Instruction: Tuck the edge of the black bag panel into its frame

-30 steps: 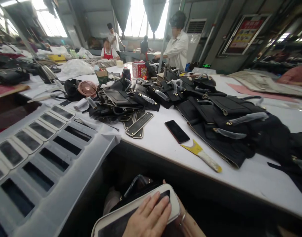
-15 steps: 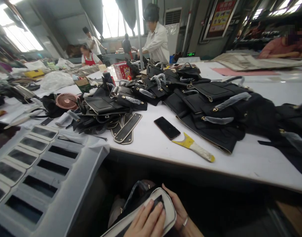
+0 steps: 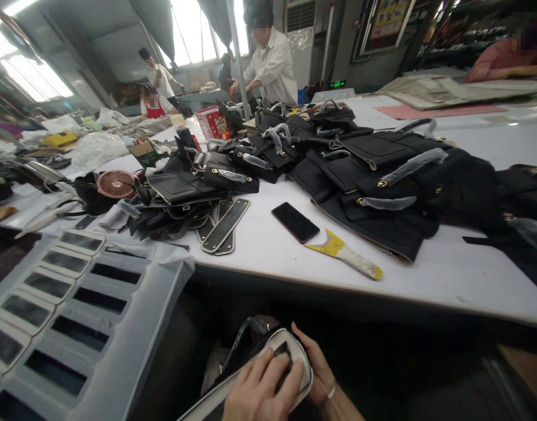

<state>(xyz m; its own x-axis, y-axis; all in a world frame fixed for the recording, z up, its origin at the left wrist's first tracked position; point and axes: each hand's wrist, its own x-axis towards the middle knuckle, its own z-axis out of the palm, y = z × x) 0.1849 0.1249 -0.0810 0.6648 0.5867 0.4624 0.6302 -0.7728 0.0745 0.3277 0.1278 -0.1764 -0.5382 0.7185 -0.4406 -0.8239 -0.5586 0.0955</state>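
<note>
Hands (image 3: 268,389) on unlabelled white-edged panel (image 3: 295,358)

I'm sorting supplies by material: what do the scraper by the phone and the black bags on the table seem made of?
Scraper: looks like hard plastic or wood, yellow blade end, worn whitish handle. Black bags: apparently leather or faux leather, matte grained surface, gold-coloured studs, handles wrapped in clear film.

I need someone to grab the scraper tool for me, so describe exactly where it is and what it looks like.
Start at the long white table piled with black bags. Near its front edge lies a black phone, face up, and the scraper lies just right of it. It is the only flat tool there: a yellow flared blade on a pale, worn handle, apart from the bags.
</note>
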